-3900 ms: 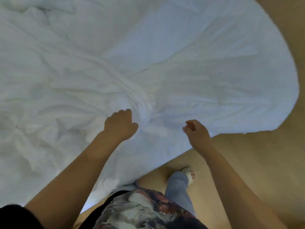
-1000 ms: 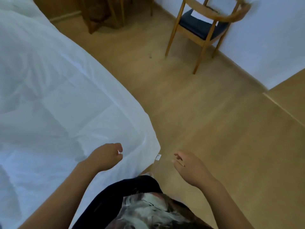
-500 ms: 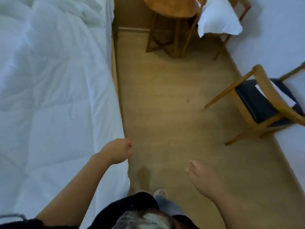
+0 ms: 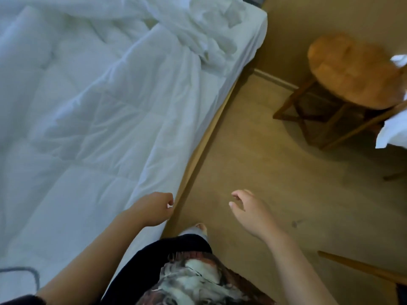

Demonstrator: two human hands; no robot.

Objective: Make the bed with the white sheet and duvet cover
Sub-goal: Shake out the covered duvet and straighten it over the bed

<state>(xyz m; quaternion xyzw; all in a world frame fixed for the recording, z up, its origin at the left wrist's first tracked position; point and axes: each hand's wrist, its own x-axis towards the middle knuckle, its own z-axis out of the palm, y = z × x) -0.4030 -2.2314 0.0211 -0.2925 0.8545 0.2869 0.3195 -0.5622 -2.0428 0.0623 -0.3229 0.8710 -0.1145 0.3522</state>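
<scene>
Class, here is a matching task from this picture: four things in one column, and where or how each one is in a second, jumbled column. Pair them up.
1 left hand
2 right hand
3 round wooden table
4 bunched sheet

A at the far end of the bed
B over the floor, fingers spread
C standing right of the bed
D at the bed's near edge, fingers curled

Pairs: 1-D, 2-B, 3-C, 4-A

A white quilted duvet (image 4: 92, 133) lies spread over the bed (image 4: 201, 150). Its stitched squares show, it is lightly creased, and its right edge hangs down the bed's side. At the far end a crumpled white cloth (image 4: 198, 34) sits bunched on top of it. A white sheet (image 4: 255, 29) covers the mattress's far corner.
</scene>
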